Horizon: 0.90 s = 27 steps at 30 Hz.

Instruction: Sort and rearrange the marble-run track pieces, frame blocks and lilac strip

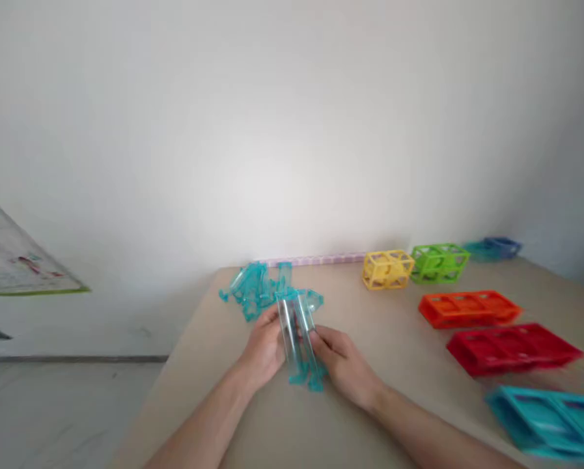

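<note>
Two clear tubes (296, 335) with teal end pieces stand side by side between my hands, tilted slightly above the table. My left hand (266, 345) closes on them from the left, its fingers partly hidden behind the tubes. From the right, my right hand (343, 361) grips them with the thumb near the right tube. Just behind, a heap of similar teal translucent tube pieces (257, 286) lies on the table. Another teal piece (314, 299) shows right beside the tubes' upper ends.
Along the right of the table (370, 312) lie a yellow frame block (388, 270), a green one (439, 263), an orange block (470, 309), a red block (514, 349) and a blurred blue block (550, 423). A dark blue piece (502, 247) sits at the far right corner. The wall (282, 130) rises behind.
</note>
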Each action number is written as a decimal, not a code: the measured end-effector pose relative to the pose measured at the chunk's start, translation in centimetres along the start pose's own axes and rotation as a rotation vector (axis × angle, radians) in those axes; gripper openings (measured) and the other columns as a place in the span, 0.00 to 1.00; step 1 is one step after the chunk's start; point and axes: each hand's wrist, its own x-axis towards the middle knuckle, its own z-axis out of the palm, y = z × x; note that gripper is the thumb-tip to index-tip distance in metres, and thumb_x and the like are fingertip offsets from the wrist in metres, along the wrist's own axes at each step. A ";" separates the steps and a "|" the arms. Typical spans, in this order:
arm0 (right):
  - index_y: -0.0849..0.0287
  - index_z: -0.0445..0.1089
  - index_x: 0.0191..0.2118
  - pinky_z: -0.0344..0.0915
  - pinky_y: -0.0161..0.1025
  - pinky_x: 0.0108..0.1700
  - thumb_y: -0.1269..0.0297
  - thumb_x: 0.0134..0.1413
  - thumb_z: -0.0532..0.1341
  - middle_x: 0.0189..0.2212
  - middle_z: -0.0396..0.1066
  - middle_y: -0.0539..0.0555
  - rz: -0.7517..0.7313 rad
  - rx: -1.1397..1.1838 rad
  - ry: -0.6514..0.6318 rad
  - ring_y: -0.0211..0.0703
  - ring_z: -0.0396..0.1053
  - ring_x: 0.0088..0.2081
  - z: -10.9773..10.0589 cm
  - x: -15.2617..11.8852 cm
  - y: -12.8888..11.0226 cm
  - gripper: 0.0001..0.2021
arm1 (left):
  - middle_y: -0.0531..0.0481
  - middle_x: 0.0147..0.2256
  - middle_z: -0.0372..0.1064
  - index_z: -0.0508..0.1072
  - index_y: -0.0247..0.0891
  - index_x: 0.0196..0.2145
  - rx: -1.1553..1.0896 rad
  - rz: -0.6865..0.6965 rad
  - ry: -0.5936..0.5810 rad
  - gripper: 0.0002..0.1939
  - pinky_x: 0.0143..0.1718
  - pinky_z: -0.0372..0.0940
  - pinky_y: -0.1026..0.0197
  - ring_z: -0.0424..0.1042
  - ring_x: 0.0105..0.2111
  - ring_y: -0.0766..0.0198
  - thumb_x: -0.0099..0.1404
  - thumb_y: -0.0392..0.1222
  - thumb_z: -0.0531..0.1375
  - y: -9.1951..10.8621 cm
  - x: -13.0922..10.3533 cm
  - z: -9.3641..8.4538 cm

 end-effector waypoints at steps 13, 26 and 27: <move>0.58 0.59 0.24 0.51 0.34 0.24 0.38 0.59 0.47 0.19 0.54 0.47 -0.014 0.020 0.048 0.35 0.51 0.22 0.4 0.3 0.2 0.27 | 0.51 0.33 0.71 0.69 0.39 0.42 -0.004 0.292 -0.047 0.12 0.29 0.65 0.63 0.69 0.24 0.69 0.62 0.43 0.63 0.6 -0.1 0.0; 0.58 0.56 0.24 0.49 0.33 0.26 0.51 0.63 0.50 0.21 0.53 0.46 -0.023 -0.191 0.041 0.36 0.51 0.25 0.5 0.1 0.6 0.19 | 0.48 0.36 0.75 0.74 0.38 0.45 0.091 0.256 0.035 0.20 0.32 0.67 0.62 0.71 0.26 0.68 0.58 0.50 0.66 0.3 -0.1 -0.1; 0.58 0.56 0.24 0.49 0.33 0.25 0.51 0.63 0.49 0.21 0.53 0.46 -0.016 -0.189 0.037 0.36 0.50 0.25 0.5 0.2 0.6 0.20 | 0.48 0.36 0.75 0.74 0.38 0.44 0.082 0.257 0.042 0.20 0.32 0.67 0.62 0.72 0.27 0.67 0.58 0.50 0.66 0.4 -0.1 -0.1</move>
